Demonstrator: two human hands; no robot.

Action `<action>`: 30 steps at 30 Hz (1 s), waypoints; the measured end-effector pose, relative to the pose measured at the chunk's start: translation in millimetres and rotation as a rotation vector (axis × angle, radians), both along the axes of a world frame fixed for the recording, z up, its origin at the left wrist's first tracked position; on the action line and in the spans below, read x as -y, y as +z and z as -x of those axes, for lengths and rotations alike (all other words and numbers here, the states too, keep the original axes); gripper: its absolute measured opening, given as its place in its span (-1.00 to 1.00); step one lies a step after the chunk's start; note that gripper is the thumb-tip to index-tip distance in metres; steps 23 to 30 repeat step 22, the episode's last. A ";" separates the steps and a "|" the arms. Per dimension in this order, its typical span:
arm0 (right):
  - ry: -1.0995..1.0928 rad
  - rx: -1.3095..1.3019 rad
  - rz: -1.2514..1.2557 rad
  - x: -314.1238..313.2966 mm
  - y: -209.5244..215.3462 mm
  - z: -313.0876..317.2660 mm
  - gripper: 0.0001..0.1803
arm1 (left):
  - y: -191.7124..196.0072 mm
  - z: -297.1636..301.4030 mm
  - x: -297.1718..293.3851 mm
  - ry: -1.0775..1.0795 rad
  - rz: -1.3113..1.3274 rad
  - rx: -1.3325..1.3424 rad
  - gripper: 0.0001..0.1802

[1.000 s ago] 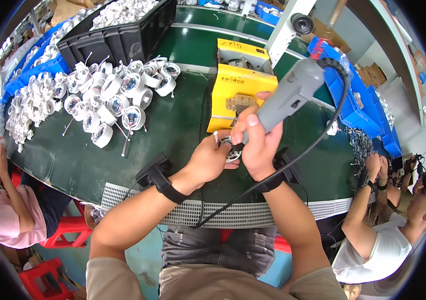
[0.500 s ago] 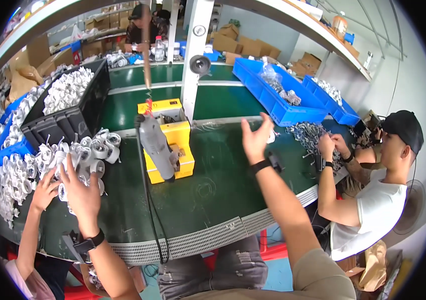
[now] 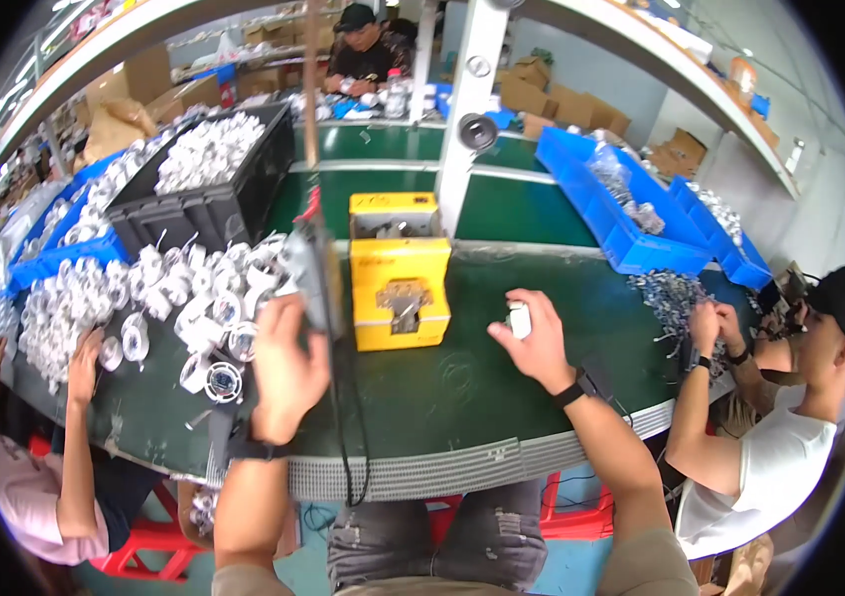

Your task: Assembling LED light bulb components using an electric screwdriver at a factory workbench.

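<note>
The right hand (image 3: 540, 343) pinches a small white round part (image 3: 519, 320) between thumb and fingertips, raised over the dark green table (image 3: 462, 387), just right of the yellow box-shaped metal fixture (image 3: 398, 270). The left hand (image 3: 286, 372) is blurred; it seems to be spread loosely beside the hanging grey power screwdriver (image 3: 314, 270), though contact is unclear. Left of it lies a heap of white ring-shaped lamp housings (image 3: 159, 293), with a black plastic crate (image 3: 209, 204) behind.

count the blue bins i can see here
3, maybe more hidden: one long blue bin right of the post, a smaller one beside it at far right, and one at left behind the white parts.
</note>
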State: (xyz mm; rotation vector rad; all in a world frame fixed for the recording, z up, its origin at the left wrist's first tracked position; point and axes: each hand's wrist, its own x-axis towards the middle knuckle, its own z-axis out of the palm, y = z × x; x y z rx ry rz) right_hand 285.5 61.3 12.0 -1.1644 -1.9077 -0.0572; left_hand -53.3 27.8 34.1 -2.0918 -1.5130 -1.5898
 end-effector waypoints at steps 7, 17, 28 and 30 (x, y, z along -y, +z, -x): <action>0.384 0.021 -0.001 27.9 8.2 84.5 -0.29 | -13.0 -23.0 -7.8 -0.108 -0.213 0.226 -0.87; 0.346 -0.063 0.078 43.8 -3.2 79.3 -0.22 | -31.2 -53.7 2.7 -0.536 0.249 0.244 -0.79; 0.340 -0.097 0.019 49.6 -10.2 86.6 -0.25 | -34.0 -58.5 12.5 -1.019 0.784 0.330 -0.60; 0.340 -0.097 0.019 49.6 -10.2 86.6 -0.25 | -34.0 -58.5 12.5 -1.019 0.784 0.330 -0.60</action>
